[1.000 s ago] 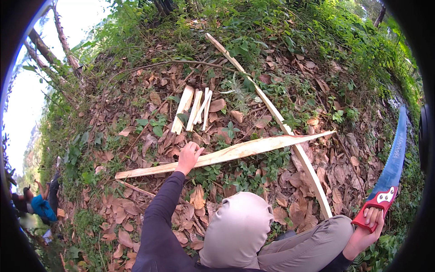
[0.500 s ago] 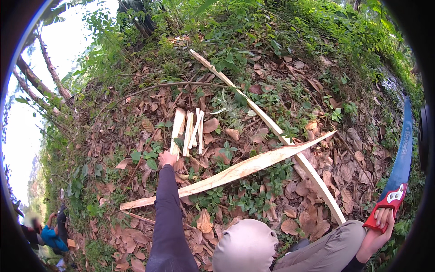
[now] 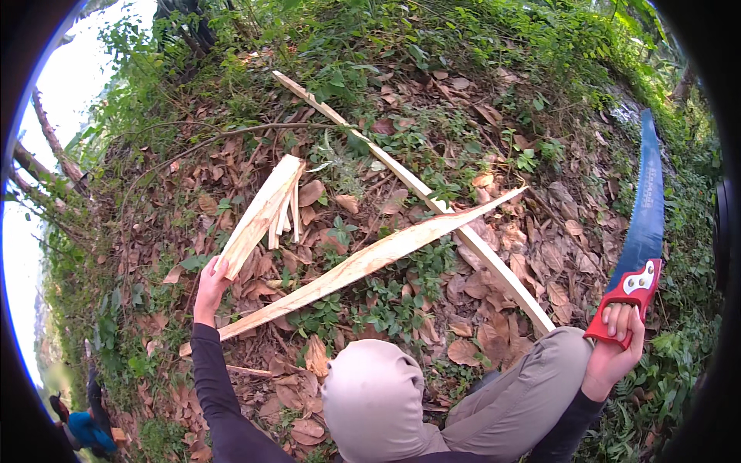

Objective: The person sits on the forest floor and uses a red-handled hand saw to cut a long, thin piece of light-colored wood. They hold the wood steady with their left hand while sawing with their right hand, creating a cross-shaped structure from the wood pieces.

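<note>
My left hand (image 3: 211,287) grips the near end of a flat, pale split piece of wood (image 3: 266,208), raised at a slant off the leaves. Partly behind it lie several thin wood sticks (image 3: 287,216). In my right hand (image 3: 617,339), at the right, is a pruning saw (image 3: 634,239) with a red handle and a curved blue blade pointing up and away. The fingers wrap round its handle. A long, tapering wood slab (image 3: 370,258) lies on the ground before my knees, across a long straight wooden strip (image 3: 417,185).
Dry brown leaves and low green plants cover the slope. A thin bare branch (image 3: 224,135) arches over the ground beyond the sticks. My bent knees (image 3: 374,393) are close in front. At the far lower left is another person in a blue top (image 3: 89,430).
My left hand has taken up the flat wood piece from beside the sticks and drawn it left and nearer. The saw stays in my right hand; the whole view has shifted.
</note>
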Motion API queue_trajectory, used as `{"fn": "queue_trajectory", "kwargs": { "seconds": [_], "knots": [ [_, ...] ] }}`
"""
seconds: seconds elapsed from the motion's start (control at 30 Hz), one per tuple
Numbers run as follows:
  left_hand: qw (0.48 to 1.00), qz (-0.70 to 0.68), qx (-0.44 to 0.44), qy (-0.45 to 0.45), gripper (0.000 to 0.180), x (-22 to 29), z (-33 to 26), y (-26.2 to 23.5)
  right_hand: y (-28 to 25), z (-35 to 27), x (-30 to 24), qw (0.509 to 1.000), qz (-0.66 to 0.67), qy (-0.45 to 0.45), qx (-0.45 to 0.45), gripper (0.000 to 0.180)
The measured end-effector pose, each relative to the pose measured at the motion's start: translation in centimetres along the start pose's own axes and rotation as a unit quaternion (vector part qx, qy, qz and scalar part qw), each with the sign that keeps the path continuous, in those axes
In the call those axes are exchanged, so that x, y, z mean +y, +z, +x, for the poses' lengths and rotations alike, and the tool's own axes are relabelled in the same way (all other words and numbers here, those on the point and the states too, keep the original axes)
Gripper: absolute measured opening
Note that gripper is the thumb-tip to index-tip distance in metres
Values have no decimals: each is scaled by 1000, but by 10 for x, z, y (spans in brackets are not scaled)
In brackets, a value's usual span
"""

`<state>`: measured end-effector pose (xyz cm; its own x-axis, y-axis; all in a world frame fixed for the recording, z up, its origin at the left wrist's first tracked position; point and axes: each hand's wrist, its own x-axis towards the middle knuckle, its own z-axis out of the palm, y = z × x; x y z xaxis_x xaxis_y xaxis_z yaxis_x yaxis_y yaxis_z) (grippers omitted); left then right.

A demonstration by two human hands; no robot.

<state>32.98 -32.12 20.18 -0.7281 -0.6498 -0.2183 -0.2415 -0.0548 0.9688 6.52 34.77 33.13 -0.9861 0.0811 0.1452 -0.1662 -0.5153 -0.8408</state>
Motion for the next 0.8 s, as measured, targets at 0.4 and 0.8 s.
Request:
{"fn": "queue_trajectory", "kwargs": {
  "seconds": [0.4,0.8],
  "knots": [
    [973,-16,-206,-99,44,-93,20,203,-9,-3,-14,1000,19,-10,7,33],
    [844,499,-140,138,59,-74,18,226,-24,4,-18,999,42,10,-9,34]
  ]
}}
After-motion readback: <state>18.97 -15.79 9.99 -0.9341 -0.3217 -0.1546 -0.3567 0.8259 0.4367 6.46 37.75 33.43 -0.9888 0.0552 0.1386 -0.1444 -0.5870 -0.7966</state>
